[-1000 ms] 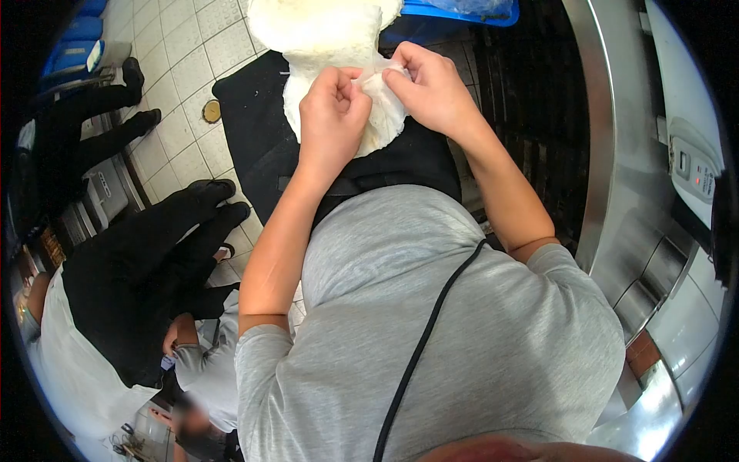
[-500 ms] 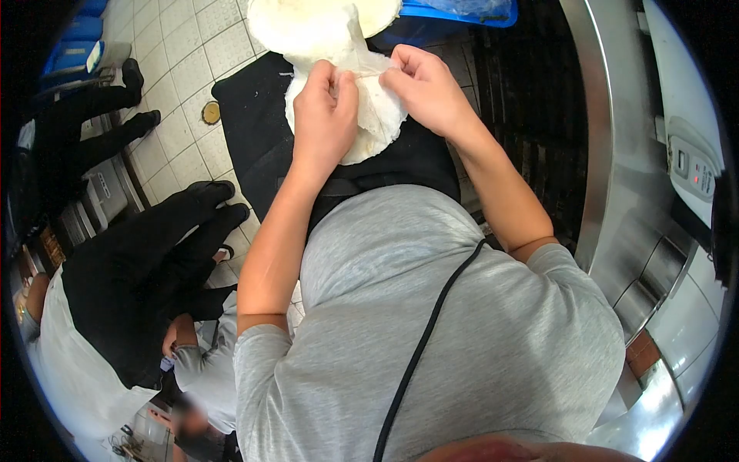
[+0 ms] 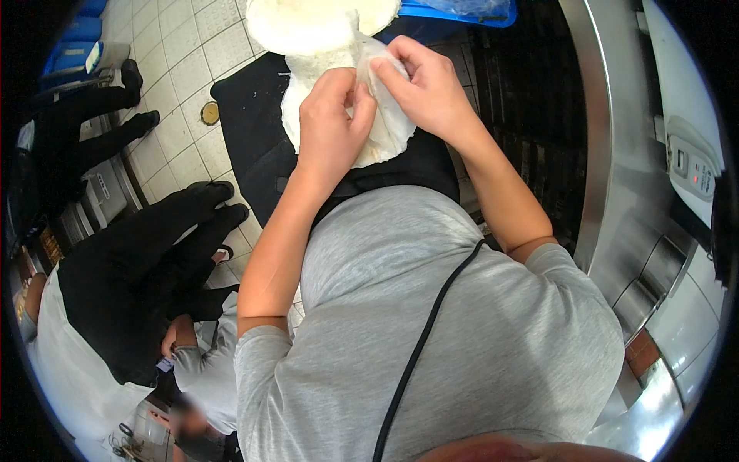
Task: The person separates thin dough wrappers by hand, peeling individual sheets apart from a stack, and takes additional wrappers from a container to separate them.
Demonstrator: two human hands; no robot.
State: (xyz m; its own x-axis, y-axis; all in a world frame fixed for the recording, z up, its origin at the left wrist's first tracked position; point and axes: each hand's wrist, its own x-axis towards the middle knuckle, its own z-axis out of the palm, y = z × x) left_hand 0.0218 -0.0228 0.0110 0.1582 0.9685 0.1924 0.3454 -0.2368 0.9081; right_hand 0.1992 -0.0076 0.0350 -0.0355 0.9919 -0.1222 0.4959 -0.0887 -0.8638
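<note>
A thin, whitish, floppy round sheet (image 3: pixel 389 140), like a flatbread or wrapper skin, hangs over my lap on black cloth (image 3: pixel 250 115). My left hand (image 3: pixel 332 115) is closed, thumb against bent fingers, pinching its middle. With thumb and fingers my right hand (image 3: pixel 425 88) grips a creased, partly see-through flap on its right side. Just beyond my hands lie more pale round sheets (image 3: pixel 296 27), cut off by the top of the view. My fingers cover part of the held sheet, and whether it is one layer or more I cannot tell.
A blue crate (image 3: pixel 496 11) with clear plastic stands ahead on the right. A metal counter edge (image 3: pixel 596 146) runs along my right side. People in black trousers (image 3: pixel 131 269) are close by on the left. A round yellowish lid-like item (image 3: pixel 209 113) lies on the tiled floor (image 3: pixel 173 100).
My left hand has shifted slightly right and down. The right hand has moved up a little, and the flap between the hands is now lifted and folded toward the right.
</note>
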